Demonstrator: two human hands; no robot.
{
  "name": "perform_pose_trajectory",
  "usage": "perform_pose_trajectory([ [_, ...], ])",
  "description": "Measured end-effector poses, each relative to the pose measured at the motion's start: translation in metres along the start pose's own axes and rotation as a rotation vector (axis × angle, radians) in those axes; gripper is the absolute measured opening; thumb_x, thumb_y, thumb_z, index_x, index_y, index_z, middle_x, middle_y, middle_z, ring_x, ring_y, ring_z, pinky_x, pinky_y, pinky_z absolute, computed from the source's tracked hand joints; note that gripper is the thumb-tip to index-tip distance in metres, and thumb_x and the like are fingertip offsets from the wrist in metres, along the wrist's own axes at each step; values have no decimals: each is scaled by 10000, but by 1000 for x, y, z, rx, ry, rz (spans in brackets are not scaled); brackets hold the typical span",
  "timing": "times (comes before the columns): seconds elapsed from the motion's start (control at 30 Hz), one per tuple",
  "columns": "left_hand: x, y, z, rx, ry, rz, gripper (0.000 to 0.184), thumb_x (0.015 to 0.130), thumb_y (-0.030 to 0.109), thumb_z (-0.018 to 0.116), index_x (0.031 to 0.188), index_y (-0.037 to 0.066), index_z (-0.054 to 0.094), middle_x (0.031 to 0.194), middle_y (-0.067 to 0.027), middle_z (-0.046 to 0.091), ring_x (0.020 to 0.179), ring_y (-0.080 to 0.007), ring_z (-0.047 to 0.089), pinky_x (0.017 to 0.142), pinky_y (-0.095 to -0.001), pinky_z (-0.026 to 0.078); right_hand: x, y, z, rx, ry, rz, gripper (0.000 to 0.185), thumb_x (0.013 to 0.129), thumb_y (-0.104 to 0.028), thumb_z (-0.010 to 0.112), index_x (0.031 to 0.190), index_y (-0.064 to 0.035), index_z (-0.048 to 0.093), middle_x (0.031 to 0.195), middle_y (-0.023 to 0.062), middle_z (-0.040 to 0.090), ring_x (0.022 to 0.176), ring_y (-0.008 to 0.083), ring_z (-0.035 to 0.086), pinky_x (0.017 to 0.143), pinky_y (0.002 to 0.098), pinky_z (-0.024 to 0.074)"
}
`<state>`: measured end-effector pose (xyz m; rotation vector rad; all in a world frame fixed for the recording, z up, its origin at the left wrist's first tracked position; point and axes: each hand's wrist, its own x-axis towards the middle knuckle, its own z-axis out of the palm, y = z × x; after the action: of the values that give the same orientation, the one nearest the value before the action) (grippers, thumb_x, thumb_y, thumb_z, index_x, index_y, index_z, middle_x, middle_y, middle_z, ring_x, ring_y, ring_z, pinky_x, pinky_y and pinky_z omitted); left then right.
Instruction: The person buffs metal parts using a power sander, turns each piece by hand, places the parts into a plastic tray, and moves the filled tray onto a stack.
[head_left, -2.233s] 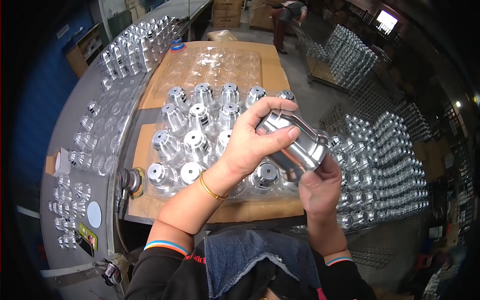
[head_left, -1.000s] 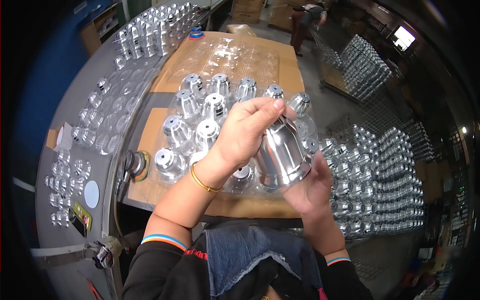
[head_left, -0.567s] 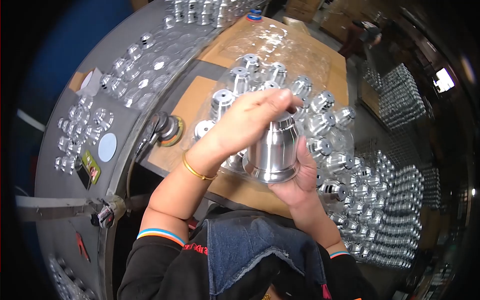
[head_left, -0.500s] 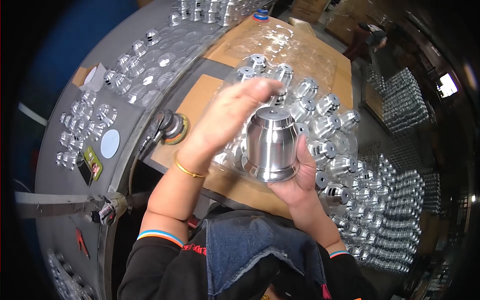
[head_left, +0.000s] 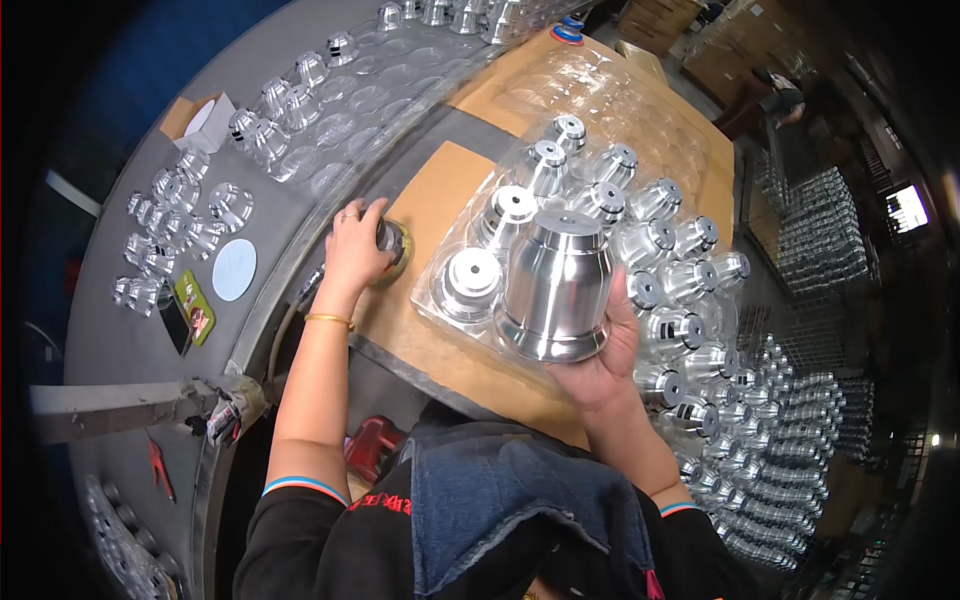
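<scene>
My right hand (head_left: pixel 608 362) grips a shiny metal bell-shaped housing (head_left: pixel 558 285) by its lower right side. The housing stands upright, with its narrow flat end and small centre recess facing up. At the left edge of the cardboard, my left hand (head_left: pixel 358 243) is curled over a round disc sander (head_left: pixel 402 248). The hand covers most of the sander, and only part of its yellowish rim shows. Beside the held housing, several similar metal housings (head_left: pixel 547 168) stand in a clear plastic tray (head_left: pixel 432 296).
Cardboard (head_left: pixel 440 185) lies under the tray. More housings (head_left: pixel 232 207) are on the grey table at left, with a phone (head_left: pixel 176 318), a pale blue disc (head_left: pixel 234 270) and red-handled pliers (head_left: pixel 160 470). Stacked housings (head_left: pixel 790 450) fill the right. A person (head_left: pixel 765 100) is in the background.
My left hand has moved from above the housing leftward and down onto the sander. The housing stays in my right hand, and the view has shifted slightly.
</scene>
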<state>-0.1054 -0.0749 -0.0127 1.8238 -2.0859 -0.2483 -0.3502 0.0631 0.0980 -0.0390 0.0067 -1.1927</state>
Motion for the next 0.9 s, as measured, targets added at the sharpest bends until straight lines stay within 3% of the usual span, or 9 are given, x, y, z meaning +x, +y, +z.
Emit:
perform_pose_trajectory([
  [0.17,13,-26,5,-33,-126,-20,754,568,118,736,1259,193,444,1192,-141,494,1078,-316,514,853,-414,462,10,10,-5,-186,181,-105,513,863,-341,568,1276,-68,434,1275,138,487,1188,279,460,1004,508,338],
  [0.23,15,-26,2,-69,-174,-26,755,563,115,737,1253,206,444,1159,-140,511,1023,-317,551,828,-400,476,16,16,-5,-204,183,-106,458,876,-294,556,1249,-50,445,1219,99,533,1139,256,500,1002,458,368],
  [0.37,5,-32,-3,-121,-126,-104,750,551,105,742,1229,227,447,1128,-146,517,986,-327,568,828,-405,475,32,28,-13,-231,232,-119,440,876,-274,561,1237,-46,453,1202,90,544,1123,233,512,1006,431,370],
  [0.43,-7,-36,-11,-310,-28,-289,753,548,90,737,1230,219,446,1148,-138,503,1008,-323,560,836,-400,473,42,32,-26,-246,199,-110,463,862,-279,582,1255,-77,445,1250,98,504,1169,267,473,1010,505,344],
  [0.63,-81,-39,-61,-460,159,-380,722,538,-35,617,1209,177,458,1123,-111,504,1052,-318,524,875,-366,441,85,66,-62,-259,229,65,395,873,-261,563,1199,-56,474,1185,81,552,1115,228,520,994,417,400],
  [0.73,-110,-43,-83,-573,283,-437,679,525,-70,598,1166,126,487,1083,-115,510,1017,-304,523,892,-356,426,104,90,-92,-209,354,57,358,884,-219,550,1178,-28,480,1151,80,572,1078,199,546,988,345,416],
  [0.9,-134,-49,-90,-608,195,-432,678,521,-67,605,1154,152,501,1055,-104,513,980,-297,533,842,-347,439,119,125,-127,-243,371,115,372,898,-222,531,1206,-25,462,1164,81,566,1088,189,538,996,328,403],
])
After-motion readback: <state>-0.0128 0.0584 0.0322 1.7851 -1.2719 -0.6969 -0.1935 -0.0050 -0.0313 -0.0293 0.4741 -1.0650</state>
